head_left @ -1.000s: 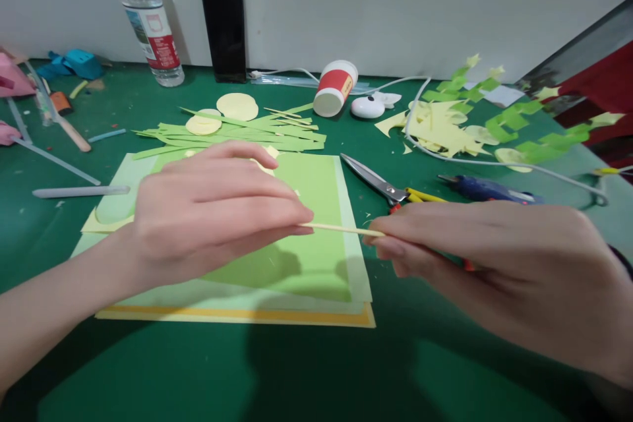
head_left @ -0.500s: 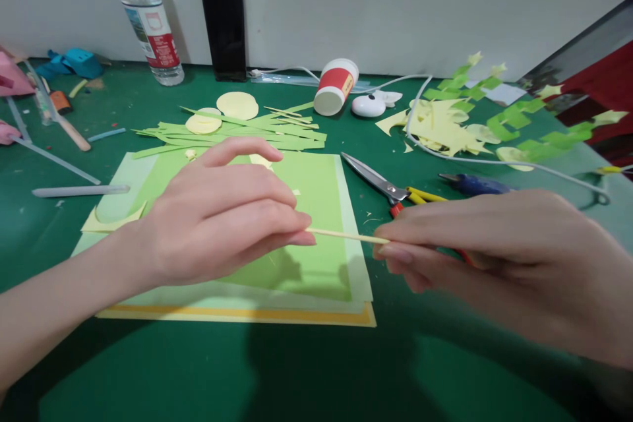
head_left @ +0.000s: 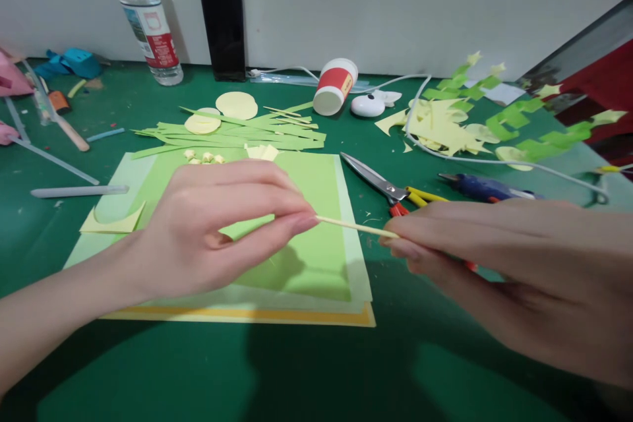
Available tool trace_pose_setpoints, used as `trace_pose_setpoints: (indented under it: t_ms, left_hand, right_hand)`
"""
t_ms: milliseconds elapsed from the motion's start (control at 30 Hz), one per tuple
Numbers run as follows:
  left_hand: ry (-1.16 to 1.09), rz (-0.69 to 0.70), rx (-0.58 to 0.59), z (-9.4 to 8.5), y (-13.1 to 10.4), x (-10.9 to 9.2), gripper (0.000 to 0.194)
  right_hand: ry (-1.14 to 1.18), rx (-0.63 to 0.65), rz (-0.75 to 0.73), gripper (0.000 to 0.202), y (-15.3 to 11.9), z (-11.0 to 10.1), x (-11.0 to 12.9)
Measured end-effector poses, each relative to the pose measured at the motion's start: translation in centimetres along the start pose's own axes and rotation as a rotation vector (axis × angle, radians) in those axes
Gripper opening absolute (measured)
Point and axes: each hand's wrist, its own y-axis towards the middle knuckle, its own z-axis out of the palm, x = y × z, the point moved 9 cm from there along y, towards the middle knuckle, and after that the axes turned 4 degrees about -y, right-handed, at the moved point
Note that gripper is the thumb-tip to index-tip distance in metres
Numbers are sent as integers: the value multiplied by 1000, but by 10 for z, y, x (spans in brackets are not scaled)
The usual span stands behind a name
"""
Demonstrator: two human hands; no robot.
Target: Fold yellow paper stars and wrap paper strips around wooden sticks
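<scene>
A thin pale yellow paper strip (head_left: 356, 227) is stretched between my two hands above the right part of a stack of paper sheets (head_left: 316, 264). My left hand (head_left: 237, 224) pinches its left end between thumb and fingertips. The other end is gripped by the fingers of my right hand (head_left: 494, 270). Beyond my left hand lie several small folded paper stars (head_left: 205, 157) and some short yellow paper pieces (head_left: 262, 152). Red-handled scissors (head_left: 378, 180) lie just past my right hand, their handles partly hidden by it.
Green paper strips (head_left: 237, 135) and yellow paper circles (head_left: 237, 105) lie behind the sheets. A paper cup (head_left: 335, 87), white earbud case (head_left: 367, 105), bottle (head_left: 153, 33) and phone (head_left: 221, 23) stand farther back. At right are yellow scraps (head_left: 445, 128), a cable (head_left: 494, 160) and a blue tool (head_left: 489, 186).
My left hand's fingers have drawn together and its raised index finger has come down. My right hand has shifted slightly right. The folded stars behind my left hand are now more visible.
</scene>
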Motion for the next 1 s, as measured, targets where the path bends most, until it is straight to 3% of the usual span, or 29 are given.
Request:
trace_pose_setpoints:
  t_ms: [133,500,700,1000]
  left_hand:
    - [-77,-42,-70,-6,-1,6,13]
    - [-96,-47,-91,-7,-2,5,14]
    - [-75,-133,-111,-11,-2,11,9]
    - [56,13,-49,-4,-1,1,2]
  right_hand:
    - [65,20,15,12,0,2,-1]
    - [108,34,11,15,1,2,-3]
    - [99,20,16,12,-2,1,-4]
    - [91,-7,82,15,-4,1,-8]
